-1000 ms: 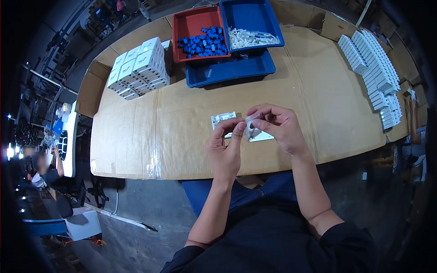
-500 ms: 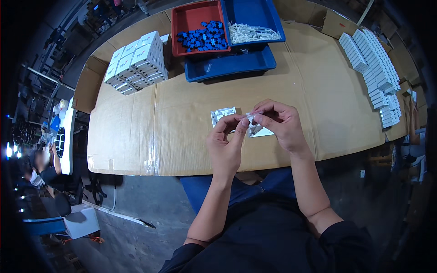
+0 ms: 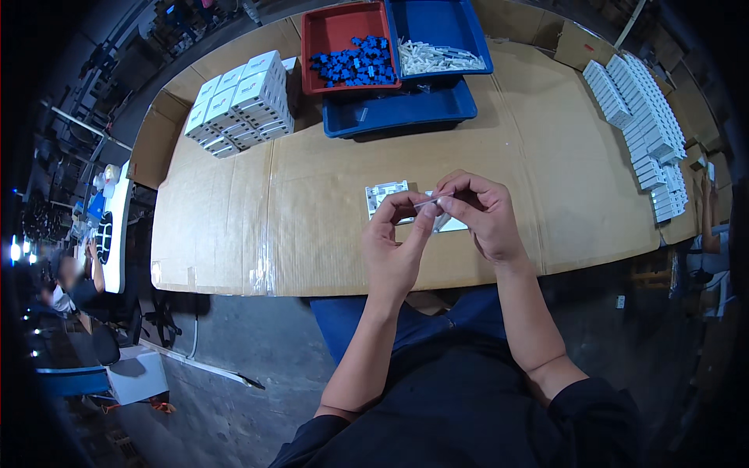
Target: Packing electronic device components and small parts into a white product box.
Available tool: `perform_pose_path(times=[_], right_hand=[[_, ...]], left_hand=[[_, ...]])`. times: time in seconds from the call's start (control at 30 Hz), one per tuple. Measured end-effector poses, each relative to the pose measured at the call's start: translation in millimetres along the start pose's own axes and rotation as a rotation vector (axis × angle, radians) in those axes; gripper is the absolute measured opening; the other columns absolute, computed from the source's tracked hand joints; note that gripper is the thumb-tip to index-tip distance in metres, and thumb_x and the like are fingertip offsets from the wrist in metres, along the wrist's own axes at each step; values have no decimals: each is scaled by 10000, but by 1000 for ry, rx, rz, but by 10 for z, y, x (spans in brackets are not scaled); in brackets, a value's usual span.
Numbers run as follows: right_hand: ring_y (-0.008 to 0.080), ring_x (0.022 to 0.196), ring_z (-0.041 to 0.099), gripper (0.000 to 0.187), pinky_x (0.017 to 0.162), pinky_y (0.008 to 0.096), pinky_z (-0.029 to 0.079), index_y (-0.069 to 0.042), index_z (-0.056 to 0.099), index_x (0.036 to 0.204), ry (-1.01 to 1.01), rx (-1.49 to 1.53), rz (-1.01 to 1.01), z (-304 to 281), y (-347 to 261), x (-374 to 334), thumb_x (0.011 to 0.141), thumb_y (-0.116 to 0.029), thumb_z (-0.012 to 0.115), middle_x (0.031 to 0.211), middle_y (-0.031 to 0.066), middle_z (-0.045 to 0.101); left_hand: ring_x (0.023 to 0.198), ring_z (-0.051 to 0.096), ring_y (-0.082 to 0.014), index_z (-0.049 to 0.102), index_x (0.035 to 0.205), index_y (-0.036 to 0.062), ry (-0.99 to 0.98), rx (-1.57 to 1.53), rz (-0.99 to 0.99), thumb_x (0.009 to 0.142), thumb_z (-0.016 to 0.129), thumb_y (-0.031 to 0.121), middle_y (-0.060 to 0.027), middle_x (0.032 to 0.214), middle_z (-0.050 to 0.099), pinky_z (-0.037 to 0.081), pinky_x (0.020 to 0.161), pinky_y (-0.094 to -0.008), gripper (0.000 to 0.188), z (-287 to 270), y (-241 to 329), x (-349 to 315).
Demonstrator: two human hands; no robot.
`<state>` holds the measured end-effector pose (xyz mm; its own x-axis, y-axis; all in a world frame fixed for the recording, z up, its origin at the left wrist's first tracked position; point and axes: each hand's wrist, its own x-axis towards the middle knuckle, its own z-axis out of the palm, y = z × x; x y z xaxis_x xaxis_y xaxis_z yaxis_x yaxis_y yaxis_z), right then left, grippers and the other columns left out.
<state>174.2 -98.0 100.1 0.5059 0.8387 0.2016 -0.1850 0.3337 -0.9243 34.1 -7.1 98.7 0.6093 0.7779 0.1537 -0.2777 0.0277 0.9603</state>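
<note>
Over the table's near middle, my left hand (image 3: 396, 242) and my right hand (image 3: 485, 214) meet fingertip to fingertip. Between them they pinch a small, thin, translucent strip (image 3: 434, 200); its exact kind is too small to make out. A white plastic housing (image 3: 380, 192) with molded inner parts lies open-side up just beyond my left fingers. Beneath my fingertips lies a second white plastic piece (image 3: 455, 225), mostly covered by my hands.
A red bin (image 3: 343, 25) of blue plastic parts and a blue bin (image 3: 437, 17) of white sticks sit above another blue bin (image 3: 398, 117). White boxes (image 3: 238, 101) are stacked at left. Rows of white units (image 3: 644, 117) line the right edge. Other people work at both sides.
My left hand has shifted slightly to the right and tilted closer to my right hand. The translucent strip stays pinched between them. The view has shifted a little.
</note>
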Motion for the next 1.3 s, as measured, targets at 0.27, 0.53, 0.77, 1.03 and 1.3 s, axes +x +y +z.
perform_pose_path(times=[0.27,0.53,0.77,1.03,1.3], right_hand=[[117,979,676,74,886,274,557,36,708,1040,-4,-26,22,9,-4,-14,972,23,680,1071,70,711],[114,962,675,72,864,267,554,35,709,1037,36,4,5,1,29,19,974,22,675,1033,62,710],[131,934,667,45,857,282,538,32,728,974,34,24,11,-38,-43,51,967,21,684,1013,74,709],[163,965,670,158,876,306,543,65,733,1024,12,141,45,15,-326,86,1029,-52,628,1025,102,688],[136,991,686,192,905,282,539,31,739,1086,-34,-109,26,-4,-400,105,1063,-112,613,1058,75,743]], left_hand=[[965,663,-117,692,1095,-8,-45,88,35,1005,725,114,-46,989,720,518,891,-282,156,-8,-16,6],[941,644,-92,685,1092,0,-21,-36,-113,1025,712,125,-32,999,715,505,881,-257,144,-1,-30,44],[920,640,-91,683,1038,-9,-51,-88,-59,1022,723,161,-37,963,710,499,845,-245,176,-16,-19,97],[936,635,-76,691,1046,4,-39,-177,-125,1032,705,144,-29,982,709,496,862,-241,141,32,183,115],[875,651,-118,689,1201,-1,25,-482,-455,1106,566,354,-31,1006,708,537,841,-289,388,-22,91,68]])
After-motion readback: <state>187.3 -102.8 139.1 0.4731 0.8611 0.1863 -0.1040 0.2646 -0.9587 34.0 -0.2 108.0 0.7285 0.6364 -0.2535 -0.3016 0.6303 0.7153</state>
